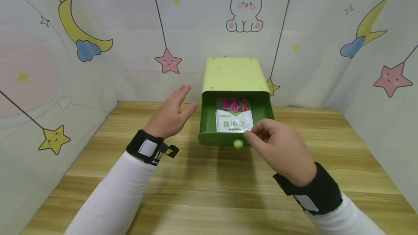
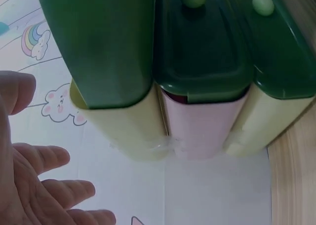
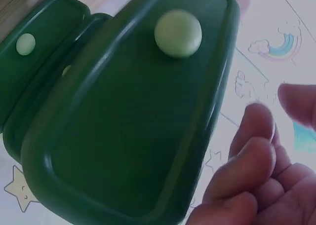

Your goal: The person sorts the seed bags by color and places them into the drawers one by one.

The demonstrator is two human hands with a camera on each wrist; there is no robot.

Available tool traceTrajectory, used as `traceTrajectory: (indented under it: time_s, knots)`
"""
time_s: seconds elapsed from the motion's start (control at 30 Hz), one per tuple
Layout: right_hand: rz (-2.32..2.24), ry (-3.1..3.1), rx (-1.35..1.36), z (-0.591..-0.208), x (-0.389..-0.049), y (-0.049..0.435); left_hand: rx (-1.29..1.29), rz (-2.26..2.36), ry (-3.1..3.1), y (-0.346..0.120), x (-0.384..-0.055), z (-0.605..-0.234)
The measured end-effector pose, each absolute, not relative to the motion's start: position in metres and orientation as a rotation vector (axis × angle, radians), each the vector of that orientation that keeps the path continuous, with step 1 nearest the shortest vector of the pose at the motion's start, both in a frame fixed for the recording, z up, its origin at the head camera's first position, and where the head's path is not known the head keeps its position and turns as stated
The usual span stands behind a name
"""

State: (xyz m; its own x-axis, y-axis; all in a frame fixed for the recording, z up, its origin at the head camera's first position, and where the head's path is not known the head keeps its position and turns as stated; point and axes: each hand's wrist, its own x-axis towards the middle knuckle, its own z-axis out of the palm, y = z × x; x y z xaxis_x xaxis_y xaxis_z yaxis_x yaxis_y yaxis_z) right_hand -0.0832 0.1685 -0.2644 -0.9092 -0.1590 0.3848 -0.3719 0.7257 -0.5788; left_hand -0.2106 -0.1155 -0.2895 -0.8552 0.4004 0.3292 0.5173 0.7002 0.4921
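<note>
A pale yellow cabinet (image 1: 232, 75) stands toward the back of the table with its green top drawer (image 1: 209, 139) pulled out. Inside the drawer lies a white seed packet (image 1: 228, 119) with pink flowers printed along its top. The drawer front has a round light green knob (image 1: 238, 143). Left of the drawer, my left hand (image 1: 169, 115) hovers with fingers extended, holding nothing. My right hand (image 1: 284, 151) is over the drawer's right front corner, fingertips near the packet's lower edge. In the right wrist view its fingers (image 3: 259, 121) bend loosely, apart from the thumb, with nothing between them.
Below the pulled-out drawer, the left wrist view shows a pink section (image 2: 202, 126) and another pale yellow section (image 2: 266, 121), both with dark green drawer fronts. The cabinet rests on a wood-grain table (image 1: 209, 198). A printed cloth wall (image 1: 130, 17) encloses the back and sides.
</note>
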Motion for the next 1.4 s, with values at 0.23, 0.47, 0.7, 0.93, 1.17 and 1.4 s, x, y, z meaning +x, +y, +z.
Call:
traceTrajectory:
  time_s: [0.23, 0.47, 0.7, 0.93, 1.17, 1.4]
  knots:
    - [0.779, -2.782, 0.401, -0.275, -0.076, 0.156, -0.878, -1.022, -2.664, -0.099, -0.228, -0.286]
    - [0.558, -2.742, 0.440, -0.288, -0.078, 0.154, -0.995, -1.067, -2.632, -0.087, -0.239, -0.287]
    - [0.508, -2.733, 0.430, -0.294, -0.083, 0.152, -1.028, -1.174, -2.595, -0.084, -0.241, -0.291]
    - [0.484, -2.720, 0.416, -0.294, -0.084, 0.151, -1.033, -1.181, -2.595, -0.083, -0.242, -0.292]
    - [0.444, -2.696, 0.433, -0.296, -0.085, 0.149, -1.021, -1.172, -2.613, -0.084, -0.242, -0.294]
    - [0.421, -2.682, 0.444, -0.295, -0.087, 0.147, -1.023, -1.162, -2.606, -0.085, -0.240, -0.292]
